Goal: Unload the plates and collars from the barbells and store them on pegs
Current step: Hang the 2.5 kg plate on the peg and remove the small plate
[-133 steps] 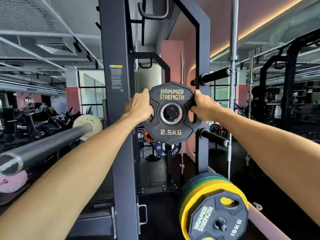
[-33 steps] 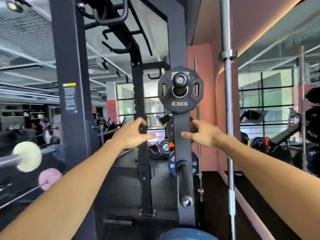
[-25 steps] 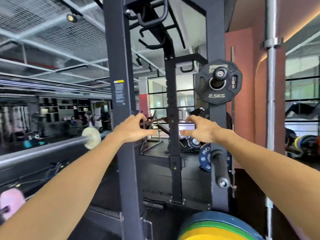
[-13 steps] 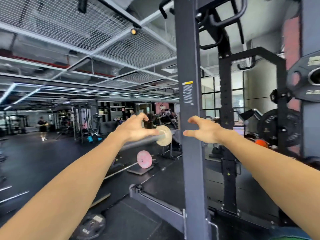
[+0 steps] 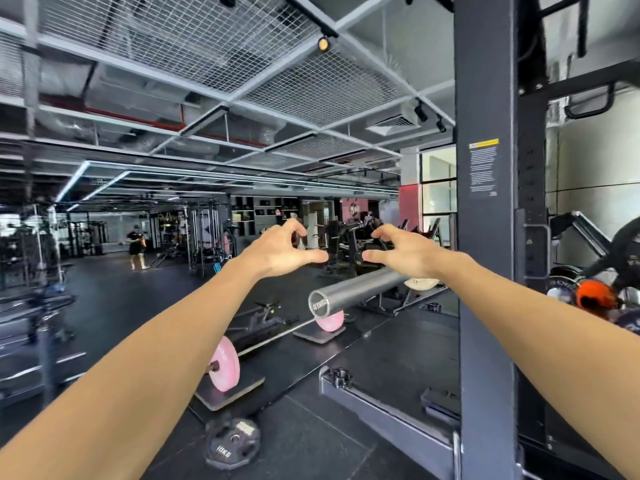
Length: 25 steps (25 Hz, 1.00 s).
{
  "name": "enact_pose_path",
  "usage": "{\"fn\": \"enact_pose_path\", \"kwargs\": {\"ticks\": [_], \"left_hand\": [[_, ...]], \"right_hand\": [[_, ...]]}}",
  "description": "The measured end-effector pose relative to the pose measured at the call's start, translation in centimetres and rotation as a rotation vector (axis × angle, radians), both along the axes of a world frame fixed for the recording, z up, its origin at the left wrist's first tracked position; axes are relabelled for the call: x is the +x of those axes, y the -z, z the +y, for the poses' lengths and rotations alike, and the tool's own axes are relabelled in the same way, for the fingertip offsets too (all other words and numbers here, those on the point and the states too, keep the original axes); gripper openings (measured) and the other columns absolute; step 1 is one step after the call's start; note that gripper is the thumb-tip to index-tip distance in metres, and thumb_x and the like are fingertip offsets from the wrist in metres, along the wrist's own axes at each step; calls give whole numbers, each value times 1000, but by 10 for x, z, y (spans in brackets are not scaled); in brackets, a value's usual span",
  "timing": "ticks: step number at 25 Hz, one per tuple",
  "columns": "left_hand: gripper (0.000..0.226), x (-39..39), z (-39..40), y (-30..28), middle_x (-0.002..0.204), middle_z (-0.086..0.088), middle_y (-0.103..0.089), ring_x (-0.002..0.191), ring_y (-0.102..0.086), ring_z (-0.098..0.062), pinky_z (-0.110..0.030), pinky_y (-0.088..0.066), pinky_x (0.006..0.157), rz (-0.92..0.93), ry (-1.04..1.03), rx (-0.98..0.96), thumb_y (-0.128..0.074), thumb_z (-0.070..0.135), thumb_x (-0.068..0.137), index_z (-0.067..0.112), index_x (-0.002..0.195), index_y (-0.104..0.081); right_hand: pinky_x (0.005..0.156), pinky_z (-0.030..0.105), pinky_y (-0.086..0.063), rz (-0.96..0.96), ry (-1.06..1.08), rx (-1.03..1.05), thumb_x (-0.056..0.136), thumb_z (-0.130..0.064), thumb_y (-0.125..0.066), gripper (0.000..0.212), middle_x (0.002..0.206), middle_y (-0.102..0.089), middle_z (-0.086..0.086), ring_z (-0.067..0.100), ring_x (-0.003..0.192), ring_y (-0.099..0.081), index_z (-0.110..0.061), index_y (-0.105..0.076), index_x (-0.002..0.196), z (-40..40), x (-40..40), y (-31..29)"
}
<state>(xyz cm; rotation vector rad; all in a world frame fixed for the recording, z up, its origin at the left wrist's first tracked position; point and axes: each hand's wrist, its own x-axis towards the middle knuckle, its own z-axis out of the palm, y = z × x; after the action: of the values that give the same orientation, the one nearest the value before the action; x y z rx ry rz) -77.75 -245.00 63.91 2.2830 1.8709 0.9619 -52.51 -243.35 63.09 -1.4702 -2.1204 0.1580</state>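
I'm in a commercial gym: a black rack upright (image 5: 485, 237), a barbell sleeve (image 5: 353, 292), pink plates (image 5: 225, 368) on black rubber flooring (image 5: 114, 306) (distant machines look blurry, probably cable stations).

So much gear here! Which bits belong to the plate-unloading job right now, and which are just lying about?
Part of the job:
- left hand and right hand, both empty
- steel barbell sleeve just below them
- cream plate further along that bar

Just lying about:
- black 10kg plate on the floor
- pink plates on a floor bar
- rack upright
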Motion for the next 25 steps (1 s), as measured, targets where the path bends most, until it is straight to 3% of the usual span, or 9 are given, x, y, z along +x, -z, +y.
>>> {"fn": "enact_pose_path", "kwargs": {"ticks": [7,13,19,23,25], "left_hand": [[73,13,97,3,140,-5,-44,122,-46,-25,-37,-39,91,0,122,8,-67,68,74,30,132,-43],[67,61,172,10,133,-5,-48,113,-48,-21,-35,-37,86,-13,311,-17,-67,63,78,28,131,-44],[68,94,238,26,133,-6,-49,109,-51,-19,-36,-41,86,-20,495,-39,-68,61,77,26,130,-45],[59,109,284,35,136,-3,-48,109,-47,-17,-34,-40,89,-15,597,-67,-67,59,80,28,126,-47],[62,119,309,39,140,-4,-47,116,-48,-20,-34,-40,92,-22,654,-92,-65,57,83,25,133,-46]], "right_hand": [[108,45,-34,30,108,-12,86,-64,-49,63,148,-42,-1,26,131,-43,-33,-34,140,71,10,5],[113,49,-26,13,367,-24,87,-63,-48,64,147,-43,-3,26,134,-42,-31,-34,141,99,62,19],[112,50,-28,46,570,-79,83,-65,-50,69,145,-46,-2,24,132,-45,-31,-34,141,121,91,45],[110,41,-35,118,647,-111,86,-58,-53,74,146,-45,3,23,130,-46,-22,-28,146,145,90,48],[107,35,-37,142,677,-113,91,-50,-54,72,146,-44,7,25,131,-46,-16,-24,148,161,84,48]]}}
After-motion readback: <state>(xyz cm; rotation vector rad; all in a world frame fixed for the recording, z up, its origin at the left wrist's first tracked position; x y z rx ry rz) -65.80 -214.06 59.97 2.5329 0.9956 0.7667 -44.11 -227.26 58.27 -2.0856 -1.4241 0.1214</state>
